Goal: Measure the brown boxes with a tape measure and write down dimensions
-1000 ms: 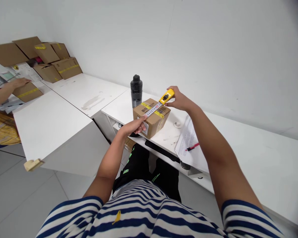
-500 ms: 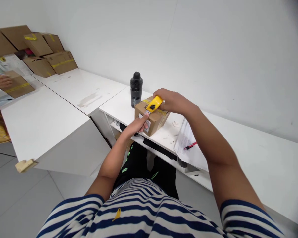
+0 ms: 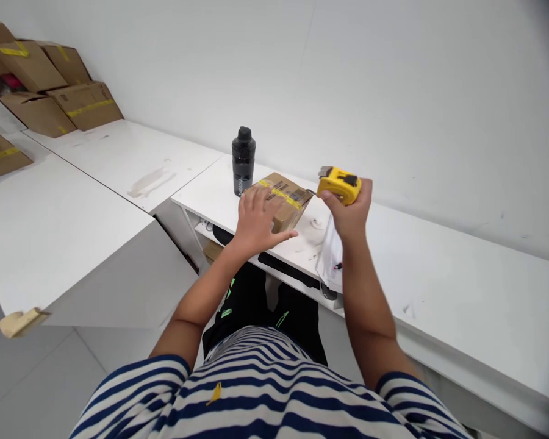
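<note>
Hands at a small box on the worktop (image 3: 439,268)

Left hand (image 3: 256,221) lies open on the cardboard box (image 3: 287,201), centre frame; right hand (image 3: 350,210) fingers grip the yellow tape measure (image 3: 339,184).

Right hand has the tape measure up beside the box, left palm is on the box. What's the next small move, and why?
Probably turn the cardboard box a quarter with the left hand, which lies flat and open on its top. The right hand holds the yellow tape measure clear of it, blade nearly all in, so the tape should not catch.
</note>
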{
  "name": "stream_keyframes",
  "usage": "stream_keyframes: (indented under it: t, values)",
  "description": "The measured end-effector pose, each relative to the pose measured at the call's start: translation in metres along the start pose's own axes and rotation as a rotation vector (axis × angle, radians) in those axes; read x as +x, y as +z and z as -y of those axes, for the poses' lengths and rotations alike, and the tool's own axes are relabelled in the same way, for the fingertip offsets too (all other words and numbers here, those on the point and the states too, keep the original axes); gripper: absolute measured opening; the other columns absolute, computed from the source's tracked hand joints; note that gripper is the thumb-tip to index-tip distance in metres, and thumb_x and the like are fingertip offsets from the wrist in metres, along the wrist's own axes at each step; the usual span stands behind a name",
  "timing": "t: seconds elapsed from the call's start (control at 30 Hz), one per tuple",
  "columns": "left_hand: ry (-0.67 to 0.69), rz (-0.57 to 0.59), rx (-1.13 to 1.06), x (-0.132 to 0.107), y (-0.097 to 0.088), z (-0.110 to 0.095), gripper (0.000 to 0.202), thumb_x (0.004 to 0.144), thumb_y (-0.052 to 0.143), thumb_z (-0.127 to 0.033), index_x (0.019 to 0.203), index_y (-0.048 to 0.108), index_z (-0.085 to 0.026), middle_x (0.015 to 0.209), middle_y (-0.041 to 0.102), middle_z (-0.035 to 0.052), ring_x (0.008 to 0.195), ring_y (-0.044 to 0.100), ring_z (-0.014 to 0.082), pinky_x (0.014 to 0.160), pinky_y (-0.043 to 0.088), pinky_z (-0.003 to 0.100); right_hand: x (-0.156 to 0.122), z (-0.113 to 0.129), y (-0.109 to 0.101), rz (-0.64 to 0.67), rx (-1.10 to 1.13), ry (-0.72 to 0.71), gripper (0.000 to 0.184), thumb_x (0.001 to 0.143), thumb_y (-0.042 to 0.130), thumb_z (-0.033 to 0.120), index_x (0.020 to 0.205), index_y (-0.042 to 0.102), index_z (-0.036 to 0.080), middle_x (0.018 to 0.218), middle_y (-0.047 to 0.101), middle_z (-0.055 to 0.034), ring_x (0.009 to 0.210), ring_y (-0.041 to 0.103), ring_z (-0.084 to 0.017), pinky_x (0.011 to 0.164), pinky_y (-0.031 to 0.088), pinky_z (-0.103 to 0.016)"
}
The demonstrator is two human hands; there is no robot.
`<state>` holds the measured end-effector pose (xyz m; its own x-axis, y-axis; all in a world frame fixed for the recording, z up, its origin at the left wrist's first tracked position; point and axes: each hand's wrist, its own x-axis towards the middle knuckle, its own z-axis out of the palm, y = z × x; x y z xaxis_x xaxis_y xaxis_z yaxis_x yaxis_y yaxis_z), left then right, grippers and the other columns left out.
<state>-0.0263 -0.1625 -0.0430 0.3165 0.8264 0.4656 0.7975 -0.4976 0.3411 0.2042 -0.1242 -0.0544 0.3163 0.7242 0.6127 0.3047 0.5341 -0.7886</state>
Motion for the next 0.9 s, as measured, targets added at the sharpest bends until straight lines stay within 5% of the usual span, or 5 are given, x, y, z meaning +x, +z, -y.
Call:
stream_keyframes:
  t: [0.1,0.3,0.47,0.7,0.9]
  values:
    - [-0.054,0.139,0.058,0.021,-0.003,0.01,0.083,0.08,0.072,-0.064,0.15,0.051,-0.024,0.166,0.038,0.0128,0.158,0.016,0.0456,0.121,0.03,0.061,-0.033,-0.022,0.01,-0.134,0.187,0.199,0.058,0.073,0.081,0.057,0.107,0.045,0.027,0.1,0.066,0.0013,0.088,0.071,-0.018,0.076,0.058,-0.035]
    - [-0.415,-0.026,-0.265,0.043,-0.029,0.068,0.054,0.09,0.056,-0.062,0.128,0.066,-0.024,0.124,0.072,0.0091,0.111,0.066,0.028,0.097,0.054,0.041,-0.064,-0.018,0.014,-0.164,0.321,0.319,0.057,0.073,0.083,0.055,0.107,0.048,0.025,0.099,0.067,0.0003,0.087,0.074,-0.02,0.071,0.059,-0.034]
    - [-0.568,0.183,-0.505,0.02,-0.009,0.065,0.05,0.094,0.047,-0.065,0.091,0.066,-0.019,0.087,0.072,0.0069,0.078,0.067,0.0215,0.07,0.054,0.033,-0.065,-0.009,0.011,-0.23,0.235,0.2,0.053,0.072,0.082,0.056,0.1,0.051,0.024,0.089,0.06,0.0034,0.078,0.065,-0.014,0.074,0.057,-0.031]
    - [-0.346,-0.095,-0.223,-0.01,0.003,0.022,0.046,0.095,0.054,-0.056,0.126,0.06,-0.022,0.134,0.066,0.0138,0.112,0.065,0.0271,0.095,0.05,0.04,-0.052,-0.006,-0.006,-0.231,0.198,0.105,0.057,0.073,0.079,0.06,0.105,0.046,0.027,0.097,0.061,0.0019,0.088,0.07,-0.02,0.085,0.06,-0.043]
    - [-0.042,-0.155,-0.429,-0.01,-0.037,-0.017,0.047,0.102,0.04,-0.059,0.108,0.067,-0.02,0.105,0.072,0.007,0.092,0.065,0.0176,0.087,0.05,0.031,-0.054,0.05,-0.034,-0.07,0.0,-0.265,0.054,0.075,0.085,0.043,0.111,0.045,0.032,0.115,0.066,-0.005,0.114,0.07,-0.03,0.093,0.06,-0.052]
